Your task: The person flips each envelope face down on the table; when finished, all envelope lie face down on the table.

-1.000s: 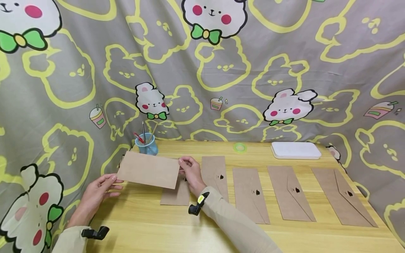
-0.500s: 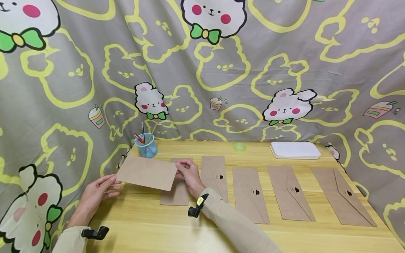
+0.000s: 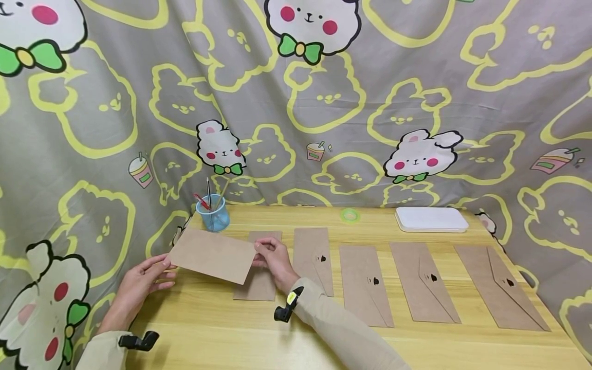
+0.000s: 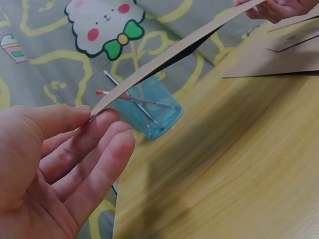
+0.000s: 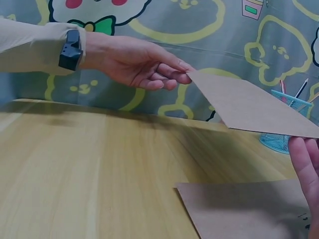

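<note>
A brown kraft envelope [image 3: 213, 255], its plain side up, is held off the table between both hands. My left hand [image 3: 141, 282] pinches its left edge between thumb and fingertips, the other fingers spread loosely below, as the left wrist view shows. At the opposite end my right hand [image 3: 275, 261] pinches the right edge; in the right wrist view its fingers [image 5: 304, 162] sit under the envelope. Below and partly covered by the right hand, another envelope [image 3: 259, 288] lies on the table. The held envelope casts a shadow across the wood.
Several more envelopes [image 3: 365, 288] lie in a row to the right, flaps and small black prints showing. A blue mesh pen cup [image 3: 215, 218] with pens stands at the back left. A tape roll [image 3: 350, 215] and a white case [image 3: 431, 220] lie along the back edge, before a patterned curtain [image 3: 333, 113].
The held envelope has come down slightly and its right end has shifted left and toward me, with the right hand following. The left hand has moved only a little left.
</note>
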Tool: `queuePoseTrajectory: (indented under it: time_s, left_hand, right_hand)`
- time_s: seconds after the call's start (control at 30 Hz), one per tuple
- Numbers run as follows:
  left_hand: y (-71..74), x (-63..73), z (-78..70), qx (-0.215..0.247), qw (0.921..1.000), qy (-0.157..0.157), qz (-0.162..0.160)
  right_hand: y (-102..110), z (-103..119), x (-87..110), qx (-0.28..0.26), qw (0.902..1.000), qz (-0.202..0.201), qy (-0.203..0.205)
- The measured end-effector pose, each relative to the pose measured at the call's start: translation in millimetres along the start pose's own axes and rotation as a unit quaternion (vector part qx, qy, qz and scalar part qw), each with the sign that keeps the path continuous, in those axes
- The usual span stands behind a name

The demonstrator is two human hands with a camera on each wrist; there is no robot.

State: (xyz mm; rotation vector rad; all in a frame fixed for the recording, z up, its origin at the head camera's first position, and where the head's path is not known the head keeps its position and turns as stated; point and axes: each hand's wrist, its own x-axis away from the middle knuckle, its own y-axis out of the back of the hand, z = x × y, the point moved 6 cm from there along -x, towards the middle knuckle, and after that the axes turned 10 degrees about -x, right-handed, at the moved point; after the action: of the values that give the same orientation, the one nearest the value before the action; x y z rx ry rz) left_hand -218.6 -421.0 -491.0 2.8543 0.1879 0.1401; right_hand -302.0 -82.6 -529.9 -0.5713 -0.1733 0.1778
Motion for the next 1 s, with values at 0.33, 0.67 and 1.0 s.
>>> queuePoseTrajectory:
  time_s: [0.33, 0.67, 1.0]
  left_hand:
    - [2.4, -2.3, 4.8, -0.021, 0.9994, 0.029, 0.002]
    - [1.2, -7.1, 3.9, 0.006, 0.9989, 0.045, 0.01]
    - [-9.7, -10.5, 4.3, 0.063, 0.9959, 0.064, 0.013]
  right_hand:
    - [-3, -13, 6.8, -0.013, 0.9992, 0.021, -0.03]
    - [-13, -26, 16.6, -0.022, 0.9957, 0.066, -0.061]
    - [-22, -35, 27.6, -0.017, 0.9942, 0.077, -0.074]
